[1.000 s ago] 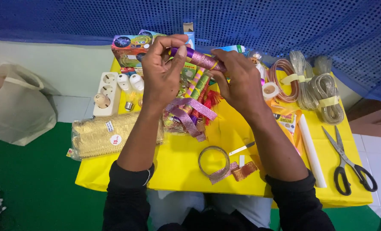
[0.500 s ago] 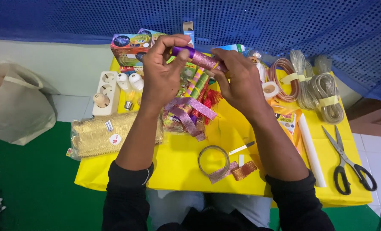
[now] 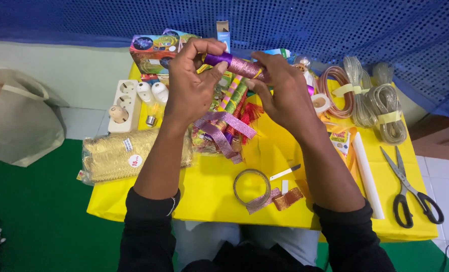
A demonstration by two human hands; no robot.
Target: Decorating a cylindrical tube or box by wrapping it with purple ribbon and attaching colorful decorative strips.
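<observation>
A glittery purple tube (image 3: 237,64) is held level above the far part of the yellow table (image 3: 209,194), between the two hands. Its left end is pinched by the left hand (image 3: 194,85), whose thumb and curled fingers are closed around it. Its right end is covered by the right hand (image 3: 285,95), fingers bent and closed on the tube, so that end is hidden.

Just below the tube, a bundle of patterned tubes (image 3: 234,98) and loose purple ribbon (image 3: 224,132) are seen on the table. Nearer the person than the tube, a ring of ribbon (image 3: 252,184) lies with short glitter strips. To the left of the tube, a white power strip (image 3: 123,103), two bulbs (image 3: 154,95) and a packet of gold trim (image 3: 116,156) are laid out. To its right, coils of clear cord (image 3: 370,100), a white rod (image 3: 366,174) and scissors (image 3: 411,186) are placed. Behind the tube, a coloured box (image 3: 154,53) stands against a blue sequinned cloth (image 3: 310,25). Green floor (image 3: 38,216) is seen under the table, with a pale bag (image 3: 18,121) at the left.
</observation>
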